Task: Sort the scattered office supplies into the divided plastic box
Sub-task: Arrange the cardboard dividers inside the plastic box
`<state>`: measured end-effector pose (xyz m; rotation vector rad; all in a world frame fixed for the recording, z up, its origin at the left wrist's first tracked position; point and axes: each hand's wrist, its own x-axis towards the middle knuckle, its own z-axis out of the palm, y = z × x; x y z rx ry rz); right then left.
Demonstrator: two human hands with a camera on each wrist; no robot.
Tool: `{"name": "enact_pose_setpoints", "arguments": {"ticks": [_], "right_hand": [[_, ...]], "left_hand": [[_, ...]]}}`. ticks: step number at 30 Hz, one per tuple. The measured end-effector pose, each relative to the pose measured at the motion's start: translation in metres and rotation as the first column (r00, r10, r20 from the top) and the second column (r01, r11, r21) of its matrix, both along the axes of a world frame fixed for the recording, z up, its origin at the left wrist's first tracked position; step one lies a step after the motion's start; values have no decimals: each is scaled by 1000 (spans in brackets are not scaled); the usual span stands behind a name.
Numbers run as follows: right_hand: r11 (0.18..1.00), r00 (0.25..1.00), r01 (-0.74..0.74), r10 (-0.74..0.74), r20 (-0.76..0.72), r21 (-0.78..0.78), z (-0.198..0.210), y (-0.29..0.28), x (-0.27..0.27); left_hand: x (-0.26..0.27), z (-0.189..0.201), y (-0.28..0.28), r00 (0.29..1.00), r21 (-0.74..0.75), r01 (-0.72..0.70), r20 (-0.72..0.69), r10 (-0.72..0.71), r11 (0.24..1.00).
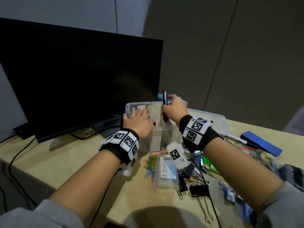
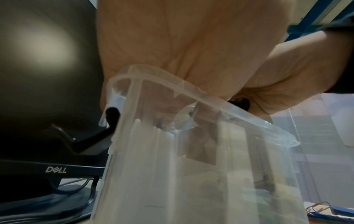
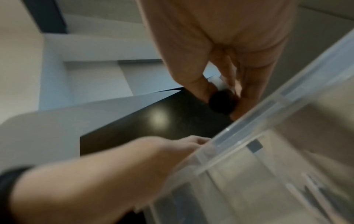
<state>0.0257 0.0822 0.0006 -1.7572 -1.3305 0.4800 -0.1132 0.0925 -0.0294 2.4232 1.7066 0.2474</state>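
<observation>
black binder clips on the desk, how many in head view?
3 clearly visible: one black binder clip just under the right wrist camera, one beside the small clear case, one nearest the desk's front edge. More may be buried in the paperclip pile.

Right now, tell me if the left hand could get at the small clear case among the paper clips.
Probably yes: the small clear case lies uncovered on the desk, but the left hand rests on the divided box and must let go first.

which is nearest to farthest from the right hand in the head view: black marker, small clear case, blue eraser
1. black marker: held upright in the right hand, over the box.
2. small clear case: below the wrist, nearer the person.
3. blue eraser: far right.
</observation>
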Motion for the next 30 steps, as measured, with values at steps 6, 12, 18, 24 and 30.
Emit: {"name": "enact_pose_setpoints", "arguments": {"ticks": [6, 12, 18, 24, 30], "right_hand": [[998, 969, 47, -37, 243, -38, -10, 3, -7], [1000, 942, 17, -8, 334, -22, -12, 1, -8], [998, 954, -4, -14, 299, 60, -14, -10, 7], [987, 934, -18, -39, 356, 157, -10, -31, 29], [985, 847, 134, -173, 503, 112, -10, -42, 76]], "left_hand": [[0, 0, 0, 1000, 0, 7, 11, -7, 1000], [0, -1, 0, 1000, -5, 3, 1, -3, 1000], [-1, -2, 2, 1000, 5, 4, 2, -4, 1000], [-1, 1, 0, 1000, -15, 0, 2, 0, 1000], [7, 9, -1, 999, -7, -27, -43, 27, 1000]]}}
